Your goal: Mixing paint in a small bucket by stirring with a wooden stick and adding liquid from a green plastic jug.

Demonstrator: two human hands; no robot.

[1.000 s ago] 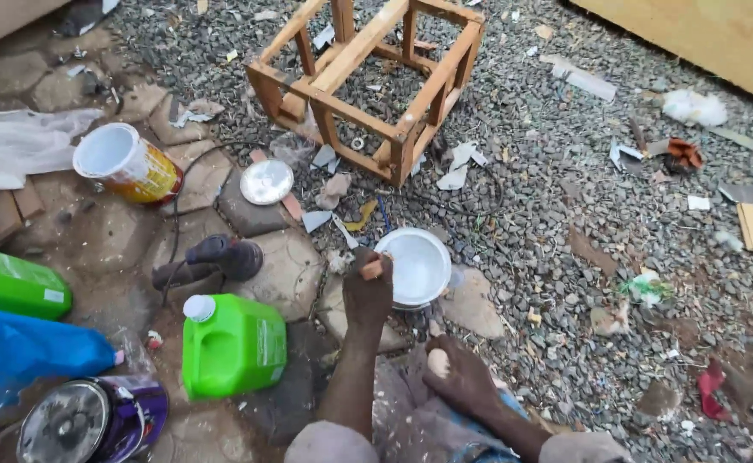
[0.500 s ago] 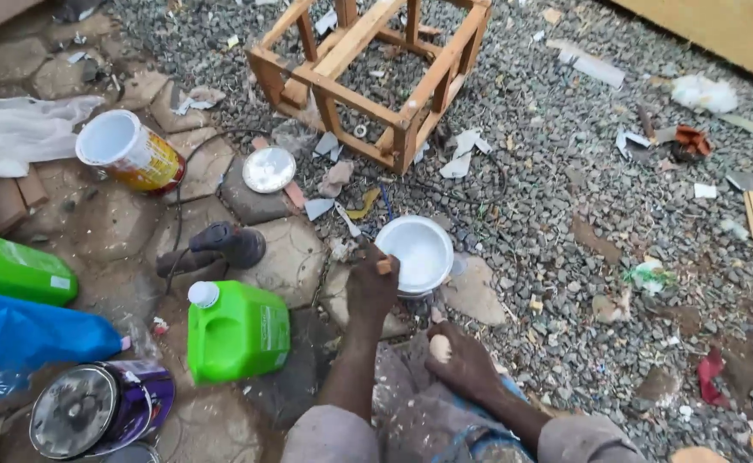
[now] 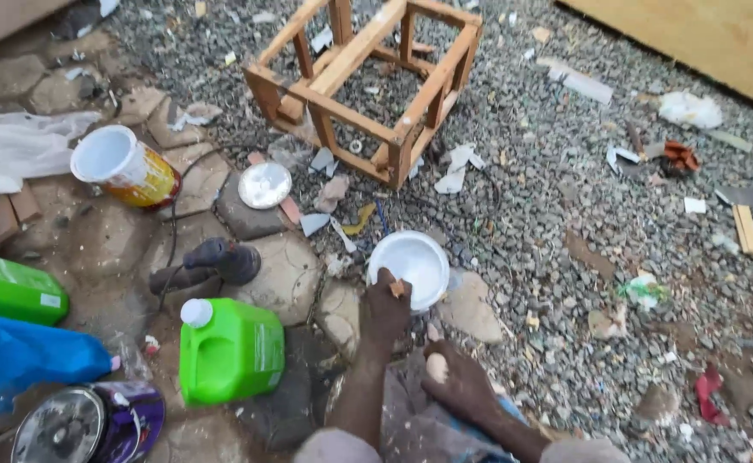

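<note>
Our left hand [image 3: 383,310] is closed around a small brownish piece [image 3: 396,288], pinched at the near rim of a shallow white container [image 3: 411,264] that sits on the ground where flat stones meet gravel. Our right hand [image 3: 455,383] rests just near and to the right of it, fingers curled loosely over a small pale round object [image 3: 436,368]; we cannot tell how firmly it is held.

To the left of the left hand stands a bright green jug [image 3: 229,348] with a white cap, and just beyond it a dark power tool [image 3: 209,262] lies on the stones. Farther left a yellow paint tin [image 3: 125,167] lies tipped on its side, white inside, with a round silver lid [image 3: 264,185] lying flat near it. At the far side of the scene a bare wooden frame [image 3: 368,81] stands on the gravel, with paper scraps about its base. At the near left edge we see a second green jug [image 3: 9,288], a blue bag [image 3: 25,356] and a purple tin [image 3: 85,424].
</note>
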